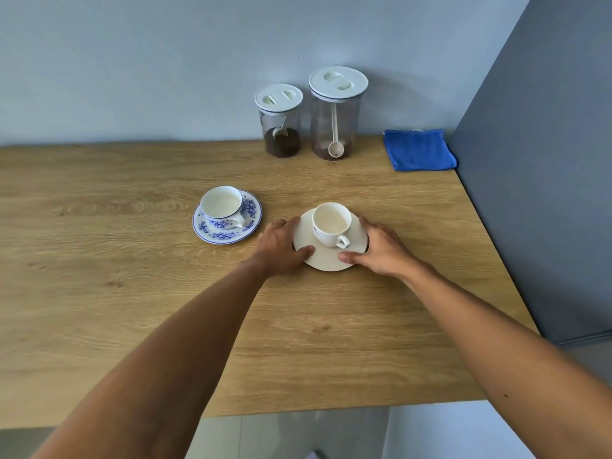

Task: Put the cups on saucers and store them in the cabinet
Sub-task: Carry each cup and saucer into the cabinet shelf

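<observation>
A plain white cup (331, 224) stands upright on a plain white saucer (326, 260) near the middle of the wooden counter. My left hand (281, 245) grips the saucer's left rim, thumb on top. My right hand (381, 248) grips its right rim the same way. To the left, apart from my hands, a blue-flowered cup (222, 207) sits on a matching blue-flowered saucer (246, 231). No cabinet is in view.
Two clear jars with white lids stand at the back by the wall: a short one (280, 122) with coffee grounds and a taller one (336, 114) holding a scoop. A folded blue cloth (418, 150) lies at the back right. A grey panel (536, 167) borders the counter's right edge.
</observation>
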Motion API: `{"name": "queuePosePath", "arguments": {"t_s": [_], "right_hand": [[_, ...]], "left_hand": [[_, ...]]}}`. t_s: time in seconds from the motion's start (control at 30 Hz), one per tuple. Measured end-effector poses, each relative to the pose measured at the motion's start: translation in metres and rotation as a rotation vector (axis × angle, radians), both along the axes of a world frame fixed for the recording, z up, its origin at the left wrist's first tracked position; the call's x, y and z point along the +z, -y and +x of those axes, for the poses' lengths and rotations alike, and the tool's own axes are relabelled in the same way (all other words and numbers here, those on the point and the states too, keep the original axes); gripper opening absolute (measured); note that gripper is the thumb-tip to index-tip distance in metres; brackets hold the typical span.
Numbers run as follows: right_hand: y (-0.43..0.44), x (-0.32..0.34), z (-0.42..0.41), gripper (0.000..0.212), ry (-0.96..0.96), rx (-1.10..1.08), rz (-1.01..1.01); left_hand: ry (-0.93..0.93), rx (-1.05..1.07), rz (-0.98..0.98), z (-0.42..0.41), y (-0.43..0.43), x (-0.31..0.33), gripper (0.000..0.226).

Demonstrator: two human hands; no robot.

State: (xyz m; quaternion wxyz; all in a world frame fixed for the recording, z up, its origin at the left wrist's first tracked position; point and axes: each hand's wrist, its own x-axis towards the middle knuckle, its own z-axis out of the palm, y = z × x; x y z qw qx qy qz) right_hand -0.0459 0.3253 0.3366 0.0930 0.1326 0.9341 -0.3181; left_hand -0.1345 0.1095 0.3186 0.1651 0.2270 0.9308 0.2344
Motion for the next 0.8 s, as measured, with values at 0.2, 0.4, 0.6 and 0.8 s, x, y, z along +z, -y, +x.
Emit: {"name": "queuePosePath", "arguments": {"t_s": [0.2,0.4,0.6,0.8], "right_hand": [[-0.005,0.003,0.003,0.079,-0.074,-0.102,-0.198],[0.001,0.013,0.016,0.085,-0.136,-0.125,-0.394],[0.027,0.032,0.057,0.078,-0.138,-0.189,-0.535],[0.074,0.044,0.127,0.07,-0.168,-0.284,-0.614]], "left_hand": [[0.135,0.055,0.227,0.001,-0.007,0.007,0.075],[0.313,0.09,0.422,0.011,0.002,0.018,0.074],[0.387,0.04,0.549,0.035,0.023,0.032,0.07],[0.427,-0.036,0.555,0.081,0.057,0.043,0.075]]}}
